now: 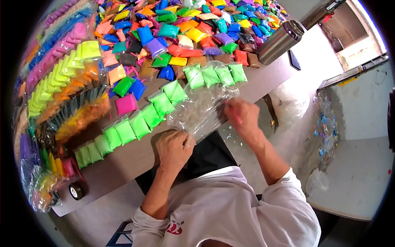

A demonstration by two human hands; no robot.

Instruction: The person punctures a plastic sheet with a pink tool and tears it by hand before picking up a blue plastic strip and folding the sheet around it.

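Note:
My left hand [175, 148] is closed at the table's near edge, its fingers pinching the lower end of clear plastic film [197, 111]. Farther right, my right hand [242, 115] is curled at the film's other side. Something pink shows between its fingers and a dark, blurred shape lies beside them; I cannot make out what it is. Light green packets [124, 131] lie in an overlapping row running left from my left hand. More light green packets [210, 76] sit at the film's far edge, seemingly partly under or inside it.
A large heap of multicoloured packets [197, 35] covers the far side. Rows of bagged packets [66, 74] stand at the left. A steel flask [282, 41] and a phone [294, 59] are at the right. A small round black object [75, 191] lies near the left corner.

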